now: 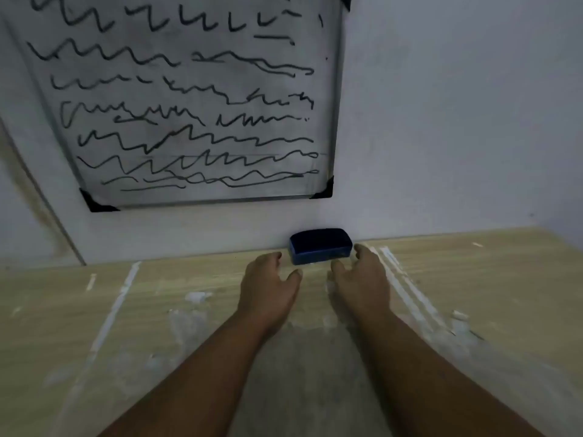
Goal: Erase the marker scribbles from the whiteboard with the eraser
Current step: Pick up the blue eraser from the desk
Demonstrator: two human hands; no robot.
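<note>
Blue plastic rectangular eraser (320, 246) lies just ahead, between the hands, long axis crosswise; I read right hand (362, 280) as nearer; left hand (268, 282) just short; both loosely spread, holding nothing.

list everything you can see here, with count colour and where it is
metal-framed rectangular whiteboard: one, white with a silver frame, hung on the wall
corner caps: three visible, black, on the whiteboard's corners
wavy marker scribbles: many rows, black, across the whiteboard
block-shaped eraser: one, dark blue, on the table against the wall, below the whiteboard's lower right corner
wooden table: one, light wood with white smears, along the wall
wall: one, pale grey, behind the table
left hand: one, open, just left of the eraser
right hand: one, open, just right of the eraser, not gripping it
</note>
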